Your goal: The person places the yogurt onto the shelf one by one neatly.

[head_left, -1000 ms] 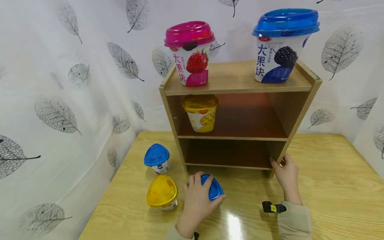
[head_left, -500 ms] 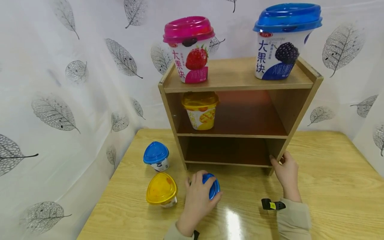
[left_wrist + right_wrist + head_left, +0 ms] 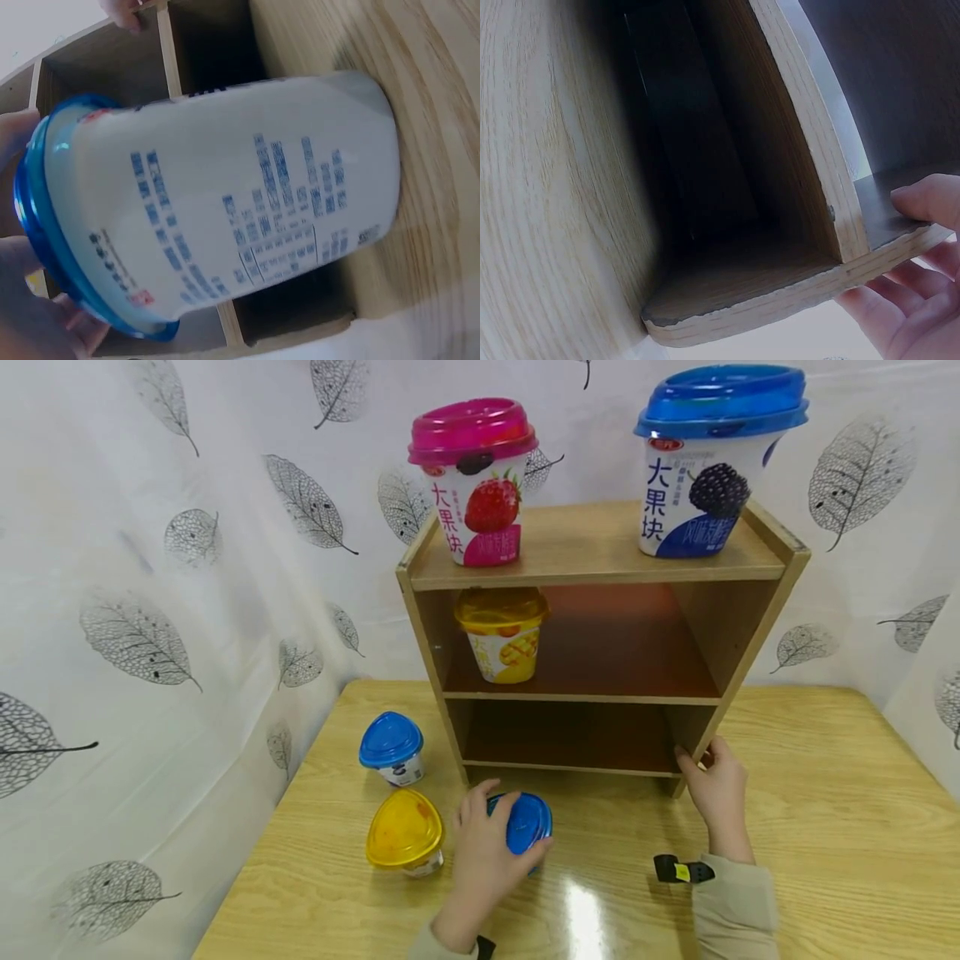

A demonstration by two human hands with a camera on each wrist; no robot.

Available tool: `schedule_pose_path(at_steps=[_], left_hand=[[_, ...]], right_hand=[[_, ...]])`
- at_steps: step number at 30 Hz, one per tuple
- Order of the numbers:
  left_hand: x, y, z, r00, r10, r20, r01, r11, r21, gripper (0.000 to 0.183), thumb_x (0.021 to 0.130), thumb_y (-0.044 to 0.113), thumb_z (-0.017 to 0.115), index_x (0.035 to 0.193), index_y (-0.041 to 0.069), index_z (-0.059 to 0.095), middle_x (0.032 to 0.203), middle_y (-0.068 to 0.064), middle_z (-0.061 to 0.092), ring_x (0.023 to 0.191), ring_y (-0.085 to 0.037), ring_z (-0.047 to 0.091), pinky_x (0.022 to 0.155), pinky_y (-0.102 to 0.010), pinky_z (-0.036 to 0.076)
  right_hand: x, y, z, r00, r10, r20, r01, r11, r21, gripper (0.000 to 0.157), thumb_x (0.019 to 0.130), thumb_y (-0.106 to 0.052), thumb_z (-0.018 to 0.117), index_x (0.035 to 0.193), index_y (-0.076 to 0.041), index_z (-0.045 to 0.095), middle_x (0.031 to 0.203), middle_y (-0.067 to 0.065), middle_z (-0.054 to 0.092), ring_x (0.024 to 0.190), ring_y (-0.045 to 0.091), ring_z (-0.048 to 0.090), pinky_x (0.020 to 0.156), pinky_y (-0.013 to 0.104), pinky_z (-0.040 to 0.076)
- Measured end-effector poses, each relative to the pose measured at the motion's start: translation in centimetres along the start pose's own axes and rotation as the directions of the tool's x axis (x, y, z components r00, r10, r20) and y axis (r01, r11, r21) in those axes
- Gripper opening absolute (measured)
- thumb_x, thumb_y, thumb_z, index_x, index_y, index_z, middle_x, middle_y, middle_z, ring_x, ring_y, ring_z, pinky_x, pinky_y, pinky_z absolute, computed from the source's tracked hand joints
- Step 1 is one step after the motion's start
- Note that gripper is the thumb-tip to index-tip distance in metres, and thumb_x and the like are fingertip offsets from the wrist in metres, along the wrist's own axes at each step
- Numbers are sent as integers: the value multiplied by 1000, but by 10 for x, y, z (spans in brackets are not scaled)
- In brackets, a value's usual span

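Note:
My left hand (image 3: 487, 852) holds a blue-lidded yogurt cup (image 3: 528, 821) by its lid, thumb on one side and fingers on the other. The cup stands on the table in front of a small wooden shelf (image 3: 600, 697). Close up in the left wrist view, the white cup (image 3: 240, 202) turns its blue printed text to the camera, and fingers (image 3: 15, 255) lie at the lid's rim. At the shelf's lower right, my right hand (image 3: 716, 789) grips the side panel. Its thumb is inside and its fingers are outside, as the right wrist view shows.
Left of the shelf, a blue-lidded cup (image 3: 392, 747) and a yellow-lidded cup (image 3: 405, 831) stand on the wooden table (image 3: 840, 827). A pink strawberry cup (image 3: 480, 485) and a blackberry cup (image 3: 690, 485) stand on the shelf's top. A yellow mango cup (image 3: 504, 639) occupies the middle level.
My left hand has shifted slightly and turned the blue-lidded cup, so more of its lid shows. The right hand keeps its grip on the shelf.

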State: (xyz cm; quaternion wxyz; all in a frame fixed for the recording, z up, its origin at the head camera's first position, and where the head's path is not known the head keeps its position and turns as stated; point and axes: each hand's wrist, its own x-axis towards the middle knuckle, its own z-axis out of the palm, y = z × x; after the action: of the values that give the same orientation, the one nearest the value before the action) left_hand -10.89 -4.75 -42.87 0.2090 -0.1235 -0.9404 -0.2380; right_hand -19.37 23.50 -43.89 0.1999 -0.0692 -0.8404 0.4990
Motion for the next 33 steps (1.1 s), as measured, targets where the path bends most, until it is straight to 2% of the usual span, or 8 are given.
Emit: schedule_pose_path(at_steps=[4, 7, 11, 15, 21, 25, 28, 33], left_hand=[[-3, -1, -4, 992, -117, 47, 115, 992, 52, 71, 63, 65, 63, 113, 15, 57, 117, -10, 40, 106, -28, 35, 82, -49, 32], [-4, -3, -4, 986, -154, 64, 151, 987, 50, 73, 61, 64, 64, 114, 14, 56, 114, -10, 40, 105, -28, 35, 81, -48, 34], [-4, -6, -4, 986, -156, 55, 155, 988, 14, 71, 61, 60, 67, 113, 13, 56, 113, -10, 40, 104, -28, 36, 82, -47, 36], [-4, -10, -5, 983, -164, 77, 172, 979, -110, 70, 64, 54, 70, 115, 9, 54, 113, -11, 40, 103, -28, 42, 83, -45, 41], [-2, -15, -13, 975, -169, 147, 201, 950, -238, 69, 65, 43, 73, 118, 5, 50, 118, -12, 46, 106, -30, 47, 84, -46, 43], [-3, -17, -14, 984, -131, 119, 157, 957, -245, 65, 65, 38, 75, 117, 5, 51, 122, -11, 48, 110, -27, 43, 87, -44, 41], [-4, -20, -13, 988, -118, 103, 140, 958, -251, 63, 66, 37, 75, 116, 6, 53, 123, -10, 48, 111, -26, 42, 87, -43, 41], [-6, -21, -14, 984, -133, 117, 164, 932, -323, 57, 70, 32, 72, 114, 3, 53, 123, -15, 45, 111, -33, 44, 86, -47, 40]], right_hand=[[-1, 1, 0, 1000, 4, 5, -4, 1000, -1, 33, 84, -7, 56, 115, 5, 50, 114, 25, 52, 104, 40, 50, 79, 45, 44], [0, 0, 0, 1000, 0, 4, 0, 1000, -4, 33, 84, -7, 56, 114, 5, 50, 114, 25, 52, 103, 41, 50, 78, 46, 44], [0, 1, 0, 1000, 1, 1, -1, 1000, -3, 33, 84, -7, 56, 114, 5, 50, 113, 25, 52, 102, 41, 50, 78, 43, 45], [0, 1, 0, 1000, 10, 1, -10, 1000, 0, 34, 84, -7, 56, 115, 4, 50, 114, 24, 52, 103, 40, 50, 75, 30, 47], [1, 0, -1, 1000, 8, 2, -8, 1000, 2, 35, 84, -7, 56, 116, 4, 49, 115, 24, 51, 104, 40, 50, 77, 36, 47], [1, 1, 0, 1000, 8, -4, -8, 1000, 2, 34, 84, -8, 57, 115, 4, 50, 114, 24, 52, 103, 40, 51, 71, 17, 45], [1, 1, 0, 1000, 12, -4, -12, 1000, 1, 34, 84, -8, 56, 115, 4, 50, 114, 23, 52, 103, 40, 51, 71, 19, 45], [1, 0, 0, 1000, 17, -7, -17, 1000, -4, 34, 84, -8, 56, 115, 4, 50, 114, 24, 52, 103, 40, 51, 78, 43, 45]])
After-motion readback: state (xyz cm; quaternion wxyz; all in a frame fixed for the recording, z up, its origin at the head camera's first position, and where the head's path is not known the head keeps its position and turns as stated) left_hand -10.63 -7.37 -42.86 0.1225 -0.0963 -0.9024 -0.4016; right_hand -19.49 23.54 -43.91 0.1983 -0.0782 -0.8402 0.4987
